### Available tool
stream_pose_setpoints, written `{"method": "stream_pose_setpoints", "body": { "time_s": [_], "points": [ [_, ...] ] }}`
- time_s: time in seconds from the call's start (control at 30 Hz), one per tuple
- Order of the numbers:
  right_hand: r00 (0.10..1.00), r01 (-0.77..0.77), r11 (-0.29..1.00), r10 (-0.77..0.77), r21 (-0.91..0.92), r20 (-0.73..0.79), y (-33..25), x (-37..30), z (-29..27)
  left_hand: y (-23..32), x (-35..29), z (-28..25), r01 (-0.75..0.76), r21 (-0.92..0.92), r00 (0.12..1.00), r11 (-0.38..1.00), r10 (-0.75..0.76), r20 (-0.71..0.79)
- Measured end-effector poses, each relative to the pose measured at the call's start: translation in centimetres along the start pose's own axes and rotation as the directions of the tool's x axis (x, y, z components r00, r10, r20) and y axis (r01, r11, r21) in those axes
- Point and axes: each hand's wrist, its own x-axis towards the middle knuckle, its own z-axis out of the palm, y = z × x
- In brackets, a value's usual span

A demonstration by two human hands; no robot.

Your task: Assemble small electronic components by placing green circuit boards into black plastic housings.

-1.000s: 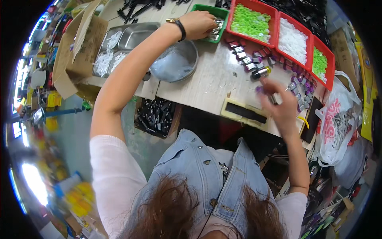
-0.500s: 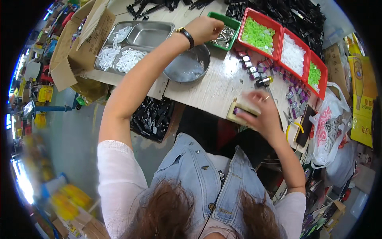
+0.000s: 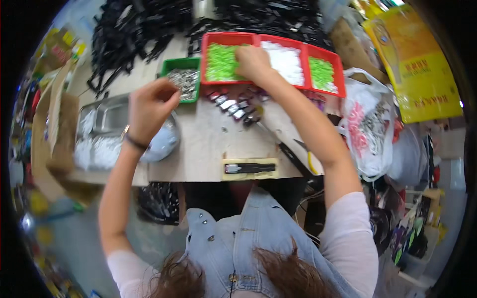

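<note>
My left hand [image 3: 153, 107] hovers beside the near left side of a small green tray [image 3: 198, 89] of shiny metal pieces. Its fingers are pinched together; whatever they hold is too small or hidden. Over the left compartment of a red tray [image 3: 204, 59], my right hand [image 3: 253, 62] is closed with its fingertips down at the light green pieces [image 3: 221, 62]. I cannot make out what it grips. At the table's front edge lies a cream block [image 3: 272, 174], with a long black part [image 3: 253, 168] set in its slot.
White pieces [image 3: 284, 62] fill the red tray's middle compartment. Behind are heaps of black parts [image 3: 134, 39]. A steel divided tray [image 3: 112, 115] and a round bowl [image 3: 166, 141] stand left. Yellow-handled pliers [image 3: 311, 163] and a plastic bag [image 3: 370, 124] lie right.
My view has shifted. My right hand has gone from the cream block to the green pieces. My left hand has come out of the green tray toward me. A black part now shows in the block.
</note>
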Motion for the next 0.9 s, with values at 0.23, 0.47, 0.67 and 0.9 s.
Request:
{"method": "stream_pose_setpoints", "body": {
  "time_s": [0.23,0.47,0.67,0.9],
  "points": [
    [0.987,-0.033,0.475,0.152,0.879,-0.045,-1.2,-3.7,-2.4,7.5,-8.3,4.1,0.398,-0.637,0.909,0.660,-0.374,0.181],
    [0.939,-0.336,0.145,0.132,0.931,0.318,-7.8,-21.1,-9.9,8.2,-13.7,9.9,0.440,-0.856,0.862,0.272,-0.395,0.317],
    [0.946,-0.247,-0.130,0.181,0.960,0.268,-10.2,-25.3,-9.3,9.5,-15.9,10.3,0.413,-0.909,0.840,0.062,-0.412,0.353],
    [0.962,-0.209,-0.142,0.150,0.968,0.230,-10.1,-26.1,-9.2,9.7,-16.3,10.1,0.452,-0.889,0.832,0.069,-0.393,0.392]
  ]
}}
